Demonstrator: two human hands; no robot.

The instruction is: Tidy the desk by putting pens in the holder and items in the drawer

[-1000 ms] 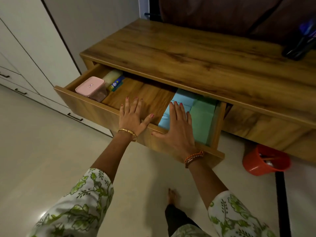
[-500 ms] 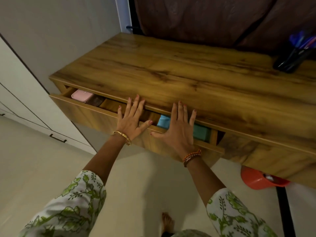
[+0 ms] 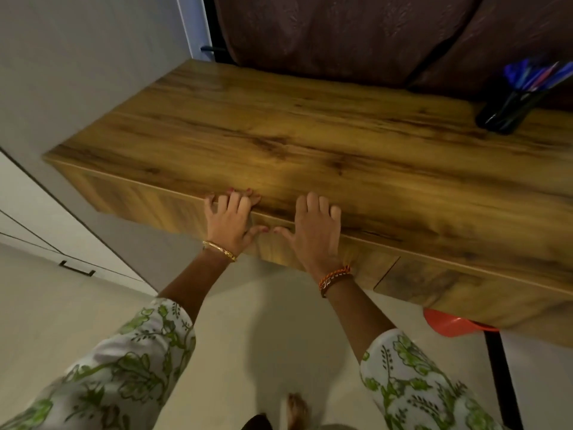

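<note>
Desk top bare; pens in holder; drawer flush; our left hand & right hand flat, empty; task looks done.

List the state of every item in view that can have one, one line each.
Wooden desk drawer: pushed shut, front flush with the desk edge.
Left hand: open, flat against the drawer front, holding nothing.
Right hand: open, flat against the drawer front, holding nothing.
Black pen holder: standing on the desk, pens inside.
Orange bin under the desk: mostly hidden, contents cannot be told.
</note>
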